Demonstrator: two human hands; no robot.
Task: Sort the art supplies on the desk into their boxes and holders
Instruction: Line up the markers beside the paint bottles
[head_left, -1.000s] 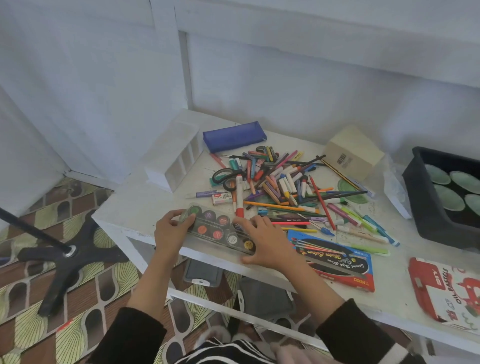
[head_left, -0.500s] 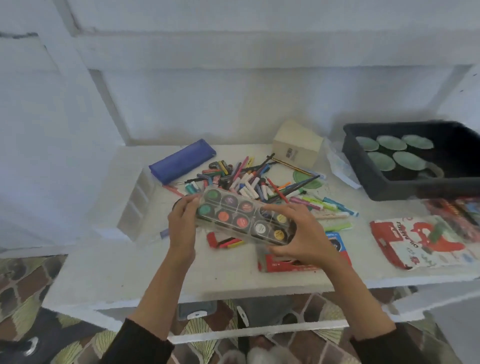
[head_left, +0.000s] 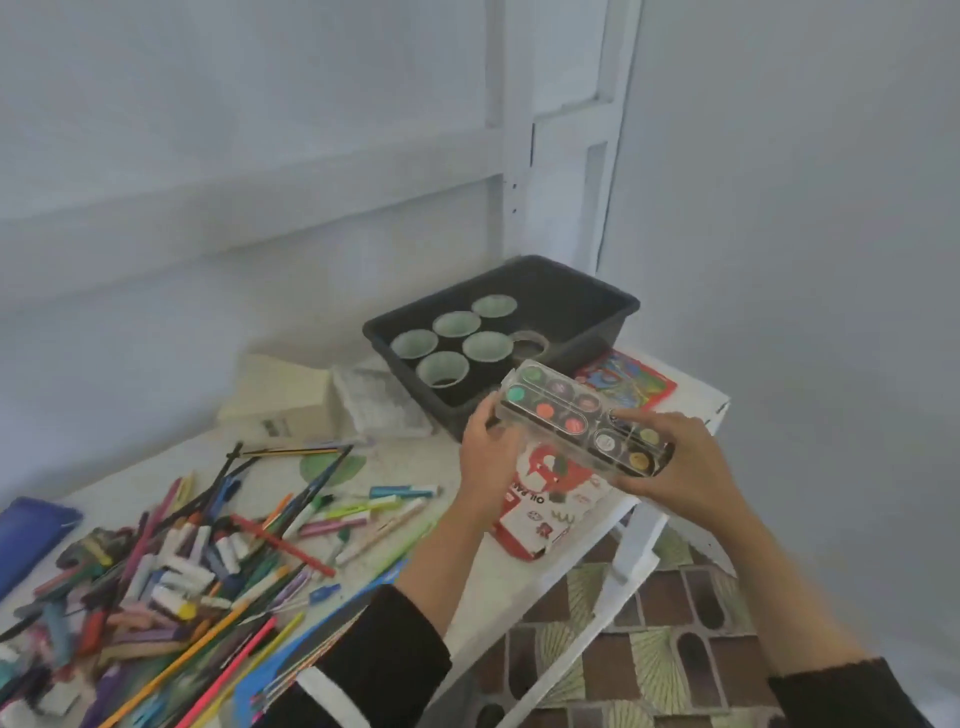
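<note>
Right now I have the watercolour palette (head_left: 584, 420) lifted clear of the bench (head_left: 524, 577), pinched by its two short ends. My left hand (head_left: 488, 457) curls its fingers (head_left: 480, 415) round the end with the green pan, and my right hand (head_left: 670, 462) clamps the other end, thumb along the front edge, fingers (head_left: 644, 418) laid over the lid. Both sets of fingers are closed on the clear case; nothing else is in them. Directly under my fingers lies a red oil pastel box (head_left: 540, 514). Just beyond them sits the black bin (head_left: 582, 312) with green cups (head_left: 457, 338) in it. Well off to the left of my left fingers lies the heap of pens and pencils (head_left: 197, 561), with a blue pouch (head_left: 31, 535) past it.
</note>
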